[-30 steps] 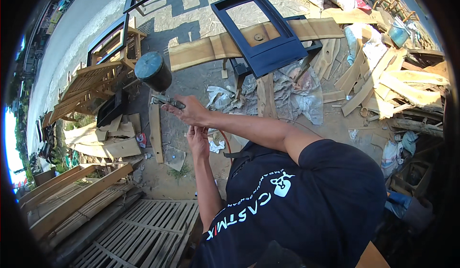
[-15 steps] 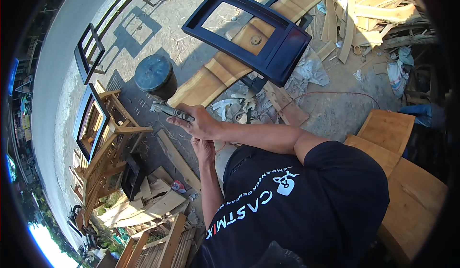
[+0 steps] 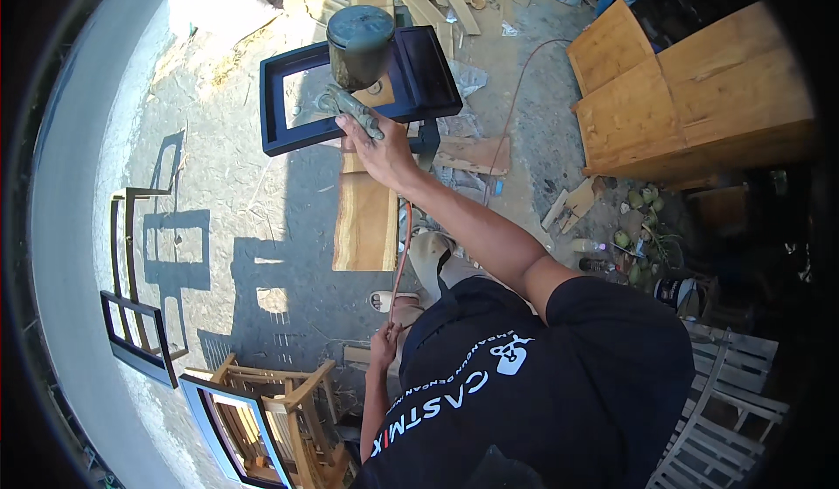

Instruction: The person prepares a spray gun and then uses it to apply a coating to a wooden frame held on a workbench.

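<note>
My right hand (image 3: 384,152) is stretched out in front, wrapped round the handle of a spray gun (image 3: 354,113). The gun carries a dark, round, paint-stained cup (image 3: 360,45), which covers part of a dark-painted wooden frame (image 3: 273,104) beyond it. That frame rests above the ground over a wooden board (image 3: 365,227). A thin red hose (image 3: 405,257) hangs from the gun toward my body. Lower down, by my legs, my left hand (image 3: 384,346) is closed on this hose.
Black frames (image 3: 140,336) stand on the left, near an unpainted wooden chair frame (image 3: 301,410). A large wooden cabinet-like piece (image 3: 699,96) stands at the right. Green coconuts (image 3: 642,227) and a slatted grey pallet (image 3: 717,384) lie below it. Offcuts (image 3: 441,0) are scattered at the far side.
My view has turned. My right hand has moved the spray gun outward, its cup now in front of the dark frame. My left hand has left the right hand and is down on the hose.
</note>
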`<state>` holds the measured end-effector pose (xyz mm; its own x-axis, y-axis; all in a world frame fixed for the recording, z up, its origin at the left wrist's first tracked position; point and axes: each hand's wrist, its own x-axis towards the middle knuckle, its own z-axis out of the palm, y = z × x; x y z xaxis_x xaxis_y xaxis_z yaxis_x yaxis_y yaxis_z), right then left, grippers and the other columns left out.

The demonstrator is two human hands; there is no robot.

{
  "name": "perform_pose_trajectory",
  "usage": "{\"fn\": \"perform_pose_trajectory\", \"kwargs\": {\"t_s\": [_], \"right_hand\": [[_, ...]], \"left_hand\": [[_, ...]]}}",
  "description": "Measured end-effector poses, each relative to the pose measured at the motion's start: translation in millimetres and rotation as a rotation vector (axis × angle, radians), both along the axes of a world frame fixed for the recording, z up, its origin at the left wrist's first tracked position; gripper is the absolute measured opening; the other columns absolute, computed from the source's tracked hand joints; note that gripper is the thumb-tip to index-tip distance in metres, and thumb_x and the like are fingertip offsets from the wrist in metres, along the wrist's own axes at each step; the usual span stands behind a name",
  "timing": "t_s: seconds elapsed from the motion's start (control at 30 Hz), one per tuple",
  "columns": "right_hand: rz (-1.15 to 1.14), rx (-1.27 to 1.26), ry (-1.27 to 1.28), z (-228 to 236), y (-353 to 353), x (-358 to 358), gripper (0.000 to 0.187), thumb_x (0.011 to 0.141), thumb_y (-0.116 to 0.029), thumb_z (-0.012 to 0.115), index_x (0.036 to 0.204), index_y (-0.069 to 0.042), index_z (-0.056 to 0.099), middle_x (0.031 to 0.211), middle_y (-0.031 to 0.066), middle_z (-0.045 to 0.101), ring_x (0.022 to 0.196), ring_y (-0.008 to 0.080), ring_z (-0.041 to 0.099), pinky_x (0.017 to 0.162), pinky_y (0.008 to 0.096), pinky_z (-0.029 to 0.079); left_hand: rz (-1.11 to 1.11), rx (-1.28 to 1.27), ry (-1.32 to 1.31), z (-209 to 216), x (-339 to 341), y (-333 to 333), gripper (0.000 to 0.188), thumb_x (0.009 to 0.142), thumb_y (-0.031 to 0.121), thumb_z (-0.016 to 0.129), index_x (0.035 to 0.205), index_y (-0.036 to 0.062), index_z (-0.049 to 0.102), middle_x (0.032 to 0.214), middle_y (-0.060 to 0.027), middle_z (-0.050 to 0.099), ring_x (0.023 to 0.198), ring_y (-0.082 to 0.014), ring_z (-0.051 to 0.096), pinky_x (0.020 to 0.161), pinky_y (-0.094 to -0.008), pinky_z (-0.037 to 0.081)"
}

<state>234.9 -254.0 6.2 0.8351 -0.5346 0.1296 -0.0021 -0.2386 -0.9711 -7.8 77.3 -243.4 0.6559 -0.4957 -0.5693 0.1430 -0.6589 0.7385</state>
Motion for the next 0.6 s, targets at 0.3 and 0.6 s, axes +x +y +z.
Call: {"fn": "perform_pose_trajectory", "kwargs": {"t_s": [0.3, 0.6], "right_hand": [[-0.404, -0.166, 0.112, -19.9, -7.4, 6.0, 0.047, 0.099, -0.043, 0.066, 0.088, 0.002, 0.067, 0.065, 0.0163, 0.067, 0.063, 0.0325, 0.070, 0.063, 0.0415, 0.053], [-0.289, -0.117, 0.214, -59.0, 22.8, 86.0, 0.048, 0.099, -0.045, 0.065, 0.098, 0.002, 0.070, 0.069, 0.0181, 0.067, 0.068, 0.0359, 0.070, 0.071, 0.0422, 0.054]], "left_hand": [[0.057, -0.088, -0.290, 33.8, 104.1, 82.6, 0.021, 0.105, 0.016, 0.058, 0.092, 0.0002, 0.061, 0.072, -0.0169, 0.059, 0.065, -0.0288, 0.058, 0.064, -0.0377, 0.049], [0.072, -0.081, -0.420, 68.9, 211.2, 116.7, 0.028, 0.098, 0.010, 0.064, 0.076, -0.0010, 0.051, 0.065, -0.0171, 0.047, 0.054, -0.0288, 0.045, 0.054, -0.0374, 0.042]]}}
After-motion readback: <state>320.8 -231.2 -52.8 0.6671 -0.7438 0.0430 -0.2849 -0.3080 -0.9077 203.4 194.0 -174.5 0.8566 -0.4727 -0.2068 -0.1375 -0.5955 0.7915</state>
